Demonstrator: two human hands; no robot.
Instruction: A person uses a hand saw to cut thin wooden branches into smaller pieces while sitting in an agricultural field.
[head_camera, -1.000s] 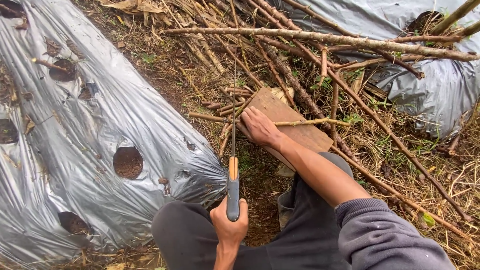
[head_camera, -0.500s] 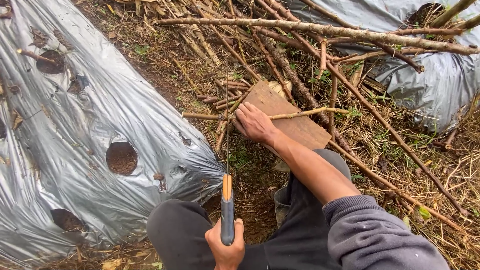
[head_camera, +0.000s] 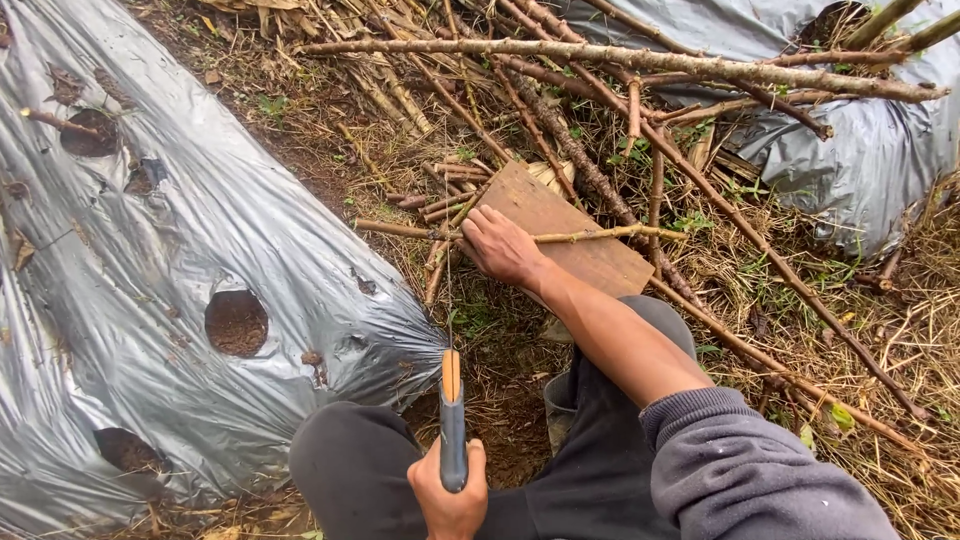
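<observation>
Open soil (head_camera: 500, 330) between plastic sheet (head_camera: 150, 300) and piled branches (head_camera: 600, 180)

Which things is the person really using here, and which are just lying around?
In use:
left hand gripping the knife
right hand pressing the thin stick
wooden board under that stick

Just lying about:
long branch across the top
silver plastic sheet with holes
cut stick pieces beside the board

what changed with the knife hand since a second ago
The left hand drew the grey and orange knife back toward the body, so its blade now ends short of the thin stick. The right hand stayed pressing that stick on the wooden board.
</observation>
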